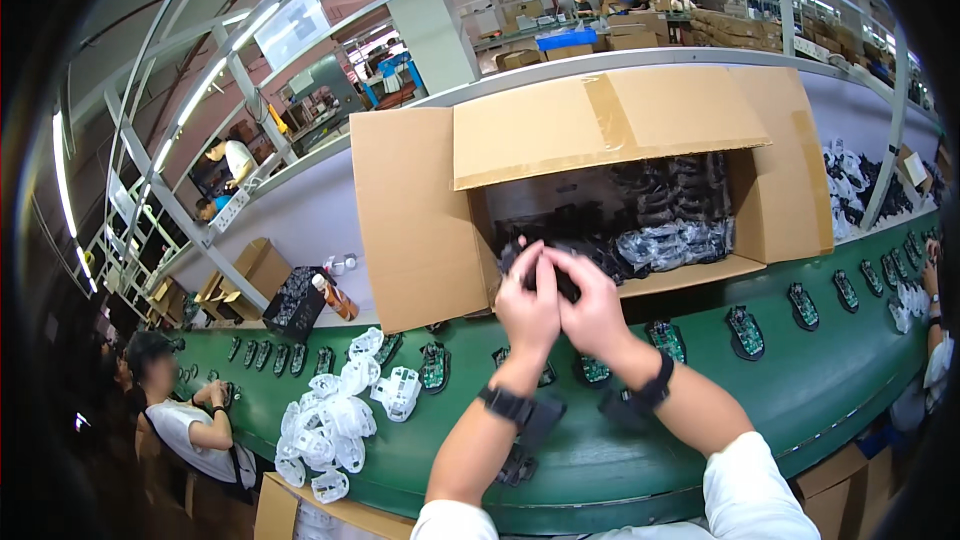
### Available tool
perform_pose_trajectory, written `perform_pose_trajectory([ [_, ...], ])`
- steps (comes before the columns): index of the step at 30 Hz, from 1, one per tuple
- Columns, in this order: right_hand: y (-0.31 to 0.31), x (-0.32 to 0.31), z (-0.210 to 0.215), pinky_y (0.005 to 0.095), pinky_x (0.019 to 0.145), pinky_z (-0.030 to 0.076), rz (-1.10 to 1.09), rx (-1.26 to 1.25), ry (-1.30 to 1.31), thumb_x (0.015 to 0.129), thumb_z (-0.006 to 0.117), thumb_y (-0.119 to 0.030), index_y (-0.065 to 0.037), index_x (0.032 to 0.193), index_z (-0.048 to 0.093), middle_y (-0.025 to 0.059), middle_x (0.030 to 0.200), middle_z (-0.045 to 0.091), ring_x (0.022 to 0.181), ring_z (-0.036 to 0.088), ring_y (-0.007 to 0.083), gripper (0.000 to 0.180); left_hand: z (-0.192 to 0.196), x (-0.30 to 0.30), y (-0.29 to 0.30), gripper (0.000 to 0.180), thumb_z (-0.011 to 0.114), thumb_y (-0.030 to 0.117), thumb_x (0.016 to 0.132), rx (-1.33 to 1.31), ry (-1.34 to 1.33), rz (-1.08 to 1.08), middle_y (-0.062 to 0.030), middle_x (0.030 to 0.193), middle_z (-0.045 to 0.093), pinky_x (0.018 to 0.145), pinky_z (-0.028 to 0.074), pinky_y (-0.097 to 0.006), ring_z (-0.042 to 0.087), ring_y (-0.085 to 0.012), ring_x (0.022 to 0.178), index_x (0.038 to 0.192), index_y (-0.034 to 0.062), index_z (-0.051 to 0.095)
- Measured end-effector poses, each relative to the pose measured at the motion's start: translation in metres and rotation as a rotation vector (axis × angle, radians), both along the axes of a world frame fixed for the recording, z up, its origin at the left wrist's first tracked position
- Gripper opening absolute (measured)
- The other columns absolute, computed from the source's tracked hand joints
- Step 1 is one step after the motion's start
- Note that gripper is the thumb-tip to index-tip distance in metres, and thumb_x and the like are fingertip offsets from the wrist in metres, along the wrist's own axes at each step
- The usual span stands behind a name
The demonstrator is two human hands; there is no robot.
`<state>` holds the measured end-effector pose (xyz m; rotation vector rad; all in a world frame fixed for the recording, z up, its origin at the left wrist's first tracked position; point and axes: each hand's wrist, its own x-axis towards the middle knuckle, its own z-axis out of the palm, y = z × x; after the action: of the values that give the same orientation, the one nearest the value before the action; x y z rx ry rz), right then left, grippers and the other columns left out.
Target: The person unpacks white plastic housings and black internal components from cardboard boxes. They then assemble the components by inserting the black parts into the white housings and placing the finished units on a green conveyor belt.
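Note:
My left hand [527, 308] and my right hand [592, 312] are raised together in front of a big open cardboard box [420, 230]. Between the fingers of both hands is a small black part in a clear bag [545, 270]. The box lies on its side and holds many more black bagged parts [670, 230]. Below my wrists, black parts [530, 435] lie on the green conveyor belt [800, 390].
A row of green circuit boards in black shells [745, 328] runs along the belt. A heap of white plastic shells [335, 420] lies at the left. A person [185, 410] sits at the far left; another person's hand [932, 280] shows at the right. An orange bottle [335, 298] stands by a black crate.

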<state>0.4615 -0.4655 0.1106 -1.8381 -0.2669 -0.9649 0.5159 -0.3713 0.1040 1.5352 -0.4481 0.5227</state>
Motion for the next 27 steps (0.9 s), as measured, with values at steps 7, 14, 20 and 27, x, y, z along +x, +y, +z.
perform_pose_trajectory([
  [7, 0.079, -0.111, -0.069, 0.0414, 0.092, 0.054, 0.266, 0.123, 0.136, 0.085, 0.068, 0.0, 0.0, 0.137, 0.059, 0.023, 0.119, 0.065, 0.106, 0.066, 0.0394, 0.053, -0.059, -0.134, 0.101, 0.027, 0.063, 0.008, 0.097, 0.313, 0.012, 0.158, -0.0254, 0.139, 0.061, 0.104, 0.049, -0.042, 0.064, -0.0326, 0.122, 0.122, -0.0031, 0.069],
  [14, 0.133, -0.091, -0.101, 0.0471, 0.097, 0.051, 0.554, -0.359, 0.334, 0.084, 0.072, -0.022, -0.001, 0.142, 0.05, 0.0247, 0.123, 0.062, 0.113, 0.061, 0.043, 0.065, -0.085, -0.147, 0.21, 0.038, 0.069, 0.018, 0.095, 0.515, 0.369, 0.343, -0.0291, 0.134, 0.061, 0.102, 0.05, -0.04, 0.064, -0.0364, 0.121, 0.128, -0.0011, 0.066],
  [20, 0.063, -0.098, -0.079, 0.0443, 0.073, 0.06, 0.297, -0.391, 0.324, 0.085, 0.072, -0.02, -0.005, 0.103, 0.073, 0.0164, 0.093, 0.073, 0.082, 0.072, 0.0347, 0.023, -0.077, -0.184, 0.243, 0.092, 0.081, 0.048, 0.08, 0.947, 0.335, 0.52, -0.0441, 0.155, 0.024, 0.112, 0.04, -0.053, 0.041, -0.0585, 0.137, 0.151, 0.0045, 0.043],
  [27, 0.018, -0.068, -0.11, 0.047, 0.105, 0.046, 0.197, -0.714, 0.367, 0.086, 0.075, -0.03, -0.008, 0.129, 0.063, 0.0178, 0.142, 0.055, 0.13, 0.052, 0.0381, 0.05, -0.094, -0.188, 0.173, 0.082, 0.074, 0.062, 0.079, 1.306, -0.109, 0.047, -0.027, 0.162, 0.028, 0.111, 0.024, -0.072, 0.028, -0.0508, 0.147, 0.148, 0.0235, 0.054],
])
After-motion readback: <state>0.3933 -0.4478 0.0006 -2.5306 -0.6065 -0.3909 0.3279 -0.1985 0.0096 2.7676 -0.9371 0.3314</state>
